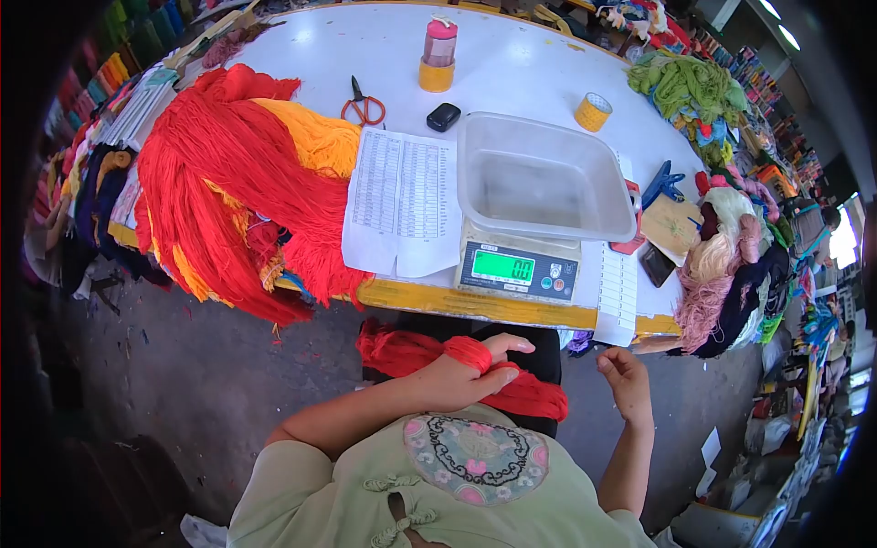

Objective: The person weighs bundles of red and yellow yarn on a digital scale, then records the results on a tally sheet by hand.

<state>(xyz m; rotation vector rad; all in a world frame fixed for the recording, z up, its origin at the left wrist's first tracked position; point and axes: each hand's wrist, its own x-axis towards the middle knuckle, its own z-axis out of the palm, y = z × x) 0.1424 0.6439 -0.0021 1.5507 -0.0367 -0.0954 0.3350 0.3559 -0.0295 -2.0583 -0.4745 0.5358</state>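
My left hand [466, 376] is over my lap, with a band of red yarn [468, 353] looped across its fingers and its thumb and index finger pointing right. Beneath it, a thick skein of red yarn [530, 395] lies across my lap. To the right, near the table's front edge, my right hand [627, 384] is raised with its fingertips pinched together. Whatever it may hold is too small to make out. Just in front of me, a digital scale [519, 269] reads 0.0 and carries a translucent plastic tub [548, 178].
A big heap of red yarn [228, 164] covers the table's left side, beside a printed sheet [402, 196]. Scissors [364, 108], a black case [443, 117], a pink-topped bottle [438, 55] and a tape roll [594, 112] lie farther back. Mixed yarn [722, 228] hangs at right.
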